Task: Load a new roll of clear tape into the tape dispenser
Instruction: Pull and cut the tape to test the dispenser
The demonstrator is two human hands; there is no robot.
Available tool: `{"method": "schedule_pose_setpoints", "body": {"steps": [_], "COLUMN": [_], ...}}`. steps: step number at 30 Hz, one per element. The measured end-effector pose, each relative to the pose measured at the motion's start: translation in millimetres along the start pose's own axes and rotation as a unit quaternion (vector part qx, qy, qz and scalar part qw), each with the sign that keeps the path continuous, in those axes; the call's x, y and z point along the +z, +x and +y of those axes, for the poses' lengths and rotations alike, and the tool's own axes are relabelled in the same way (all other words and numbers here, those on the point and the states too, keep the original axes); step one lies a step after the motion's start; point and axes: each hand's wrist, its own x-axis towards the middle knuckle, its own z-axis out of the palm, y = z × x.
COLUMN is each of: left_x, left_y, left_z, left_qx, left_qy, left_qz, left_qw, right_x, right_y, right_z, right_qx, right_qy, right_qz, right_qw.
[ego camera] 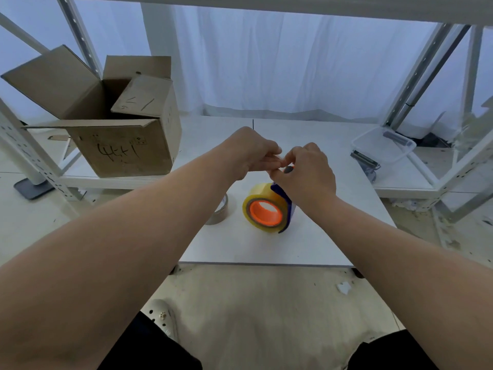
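Roll (262, 209) sits in dispenser (282, 194) on bench (306, 249); right hand (306, 172) grips its top, left hand (253, 150) apparently pinches the tape end; next, thread it to the cutter.

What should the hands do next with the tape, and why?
Probably draw the tape end through the top of the dispenser. The roll already sits on the orange hub, the right hand grips the dispenser's top, and the left hand seems to pinch the tape end there.
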Motion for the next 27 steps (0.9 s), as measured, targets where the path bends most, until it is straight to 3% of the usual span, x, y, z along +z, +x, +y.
{"method": "schedule_pose_setpoints", "body": {"steps": [9,15,21,27], "left_x": [-2.6,-0.7,-4.9,-9.2], "left_y": [-5.4,-8.9,-13.3,-4.5], "left_z": [6.3,8.1,14.5,1.1], "left_qx": [-0.046,-0.066,-0.069,0.005], "left_qy": [-0.109,-0.111,-0.116,0.108], "left_qz": [-0.072,-0.107,-0.125,-0.004], "left_qw": [0.99,0.986,0.983,0.994], "right_x": [-2.6,-4.7,-3.9,-7.6], "right_y": [8.5,1.9,9.6,14.2], "right_z": [14.3,15.8,22.5,22.7], "right_qx": [-0.018,-0.051,-0.064,-0.073], "right_qy": [0.022,0.092,0.035,0.055], "right_qz": [-0.024,-0.032,-0.048,-0.051], "right_qw": [0.999,0.994,0.996,0.995]}}
